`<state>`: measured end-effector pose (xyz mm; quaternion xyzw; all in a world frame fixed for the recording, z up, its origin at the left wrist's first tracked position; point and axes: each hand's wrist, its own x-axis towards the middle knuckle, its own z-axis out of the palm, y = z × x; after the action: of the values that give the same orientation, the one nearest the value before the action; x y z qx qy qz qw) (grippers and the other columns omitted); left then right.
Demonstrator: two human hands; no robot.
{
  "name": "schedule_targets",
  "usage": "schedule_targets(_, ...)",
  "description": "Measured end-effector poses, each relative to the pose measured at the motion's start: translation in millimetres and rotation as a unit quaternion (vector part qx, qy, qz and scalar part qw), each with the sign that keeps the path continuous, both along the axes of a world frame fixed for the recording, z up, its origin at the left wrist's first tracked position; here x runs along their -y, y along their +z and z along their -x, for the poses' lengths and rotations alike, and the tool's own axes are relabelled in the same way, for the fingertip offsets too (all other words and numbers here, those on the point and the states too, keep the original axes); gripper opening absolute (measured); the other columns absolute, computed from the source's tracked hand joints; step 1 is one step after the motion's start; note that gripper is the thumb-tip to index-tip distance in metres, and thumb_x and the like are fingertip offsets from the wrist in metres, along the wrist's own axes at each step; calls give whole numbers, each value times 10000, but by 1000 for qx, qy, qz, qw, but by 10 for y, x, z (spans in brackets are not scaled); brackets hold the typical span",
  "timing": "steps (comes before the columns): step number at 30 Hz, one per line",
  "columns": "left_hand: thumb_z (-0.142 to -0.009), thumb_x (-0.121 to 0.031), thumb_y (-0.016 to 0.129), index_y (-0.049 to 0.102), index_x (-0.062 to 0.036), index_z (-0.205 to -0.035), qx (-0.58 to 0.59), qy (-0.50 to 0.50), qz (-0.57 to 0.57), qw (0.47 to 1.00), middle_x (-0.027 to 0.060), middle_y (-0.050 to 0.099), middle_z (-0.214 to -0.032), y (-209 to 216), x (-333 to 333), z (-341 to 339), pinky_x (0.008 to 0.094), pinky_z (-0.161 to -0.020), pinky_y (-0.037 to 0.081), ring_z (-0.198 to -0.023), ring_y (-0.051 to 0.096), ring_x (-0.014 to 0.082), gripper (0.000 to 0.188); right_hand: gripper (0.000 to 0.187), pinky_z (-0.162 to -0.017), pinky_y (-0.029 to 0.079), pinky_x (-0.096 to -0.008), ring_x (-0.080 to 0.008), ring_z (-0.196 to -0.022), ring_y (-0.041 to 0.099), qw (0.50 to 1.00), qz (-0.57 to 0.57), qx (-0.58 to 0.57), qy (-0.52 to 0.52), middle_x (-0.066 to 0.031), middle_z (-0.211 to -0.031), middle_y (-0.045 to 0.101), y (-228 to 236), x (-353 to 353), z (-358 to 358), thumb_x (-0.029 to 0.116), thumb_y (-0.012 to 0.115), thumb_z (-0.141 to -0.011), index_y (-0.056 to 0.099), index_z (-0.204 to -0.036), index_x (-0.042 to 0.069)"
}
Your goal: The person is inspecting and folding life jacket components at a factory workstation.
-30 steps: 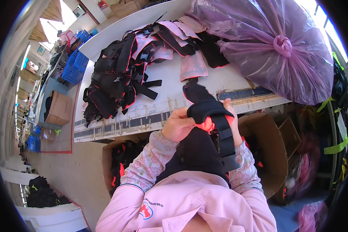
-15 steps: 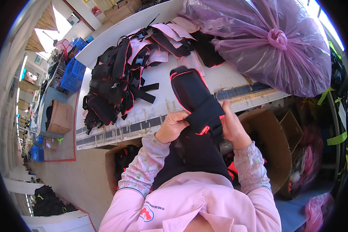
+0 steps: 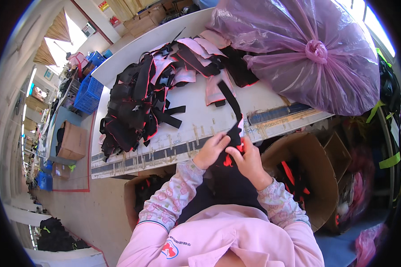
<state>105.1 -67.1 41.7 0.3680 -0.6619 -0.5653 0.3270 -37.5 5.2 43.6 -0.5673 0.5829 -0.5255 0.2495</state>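
Over my lap, near the table's front edge, I hold a black padded fabric piece (image 3: 234, 132) with red edging. A narrow black strap (image 3: 229, 96) stretches from it toward the far side, over the table. My left hand (image 3: 212, 149) pinches the piece's left side. On its right side, my right hand (image 3: 249, 163) grips it, thumb toward me. Red threads or trim (image 3: 227, 160) show just below the fingers. Beyond my hands, a pile of similar black pieces (image 3: 136, 104) with red edges and pink linings spreads over the white table (image 3: 189, 118).
A big tied purple plastic bag (image 3: 294, 62) occupies the table's right end. Below the table edge, an open cardboard box (image 3: 318, 178) at right holds black and red pieces. At left stand blue crates (image 3: 88, 94) and another carton (image 3: 72, 141).
My hands have come closer together, the right one moving left and nearer to me. The fabric piece has turned from its broad face to a narrow one, its strap now pointing away.
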Motion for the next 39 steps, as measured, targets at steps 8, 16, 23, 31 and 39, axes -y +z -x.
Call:
schedule_targets(8,-907,-262,589,533,-15,-894,-99,33,-134,985,-21,519,-774,-52,-47,137,219,-634,397,-713,452,61,254,521,-480,484,-414,-362,-564,612,974,-65,-217,-23,-204,-611,597,83,23,80,461,588,-843,531,-972,-40)
schedule_targets(16,-742,-185,704,568,5,-638,140,304,305,891,158,563,-561,91,1066,-46,365,-491,408,-473,523,238,256,330,-551,473,-407,-371,-591,578,986,-122,-29,110,-220,-651,598,125,-170,-93,284,587,-868,577,-869,-45)
schedule_targets(23,-781,-265,684,526,-6,-635,149,261,351,887,163,509,-559,-9,1298,467,373,-508,394,-490,492,271,337,263,-551,425,-277,-70,-615,485,959,-158,176,155,-42,-639,587,351,-654,197,203,562,-901,605,-813,-41)
schedule_targets(31,-818,-285,655,574,1,-716,232,8,251,940,99,524,-579,-44,1256,541,312,-544,402,-536,472,144,314,213,-642,450,-249,-68,-697,533,948,-199,184,167,-30,-735,630,288,-960,480,164,564,-898,640,-844,-27)
schedule_targets(39,-765,-114,712,628,-24,-773,71,-211,-57,973,-18,606,-725,363,732,398,218,-670,442,-695,542,52,124,201,-666,457,-257,-73,-722,553,934,-194,193,230,-37,-745,635,324,-689,382,159,565,-895,633,-853,-25)
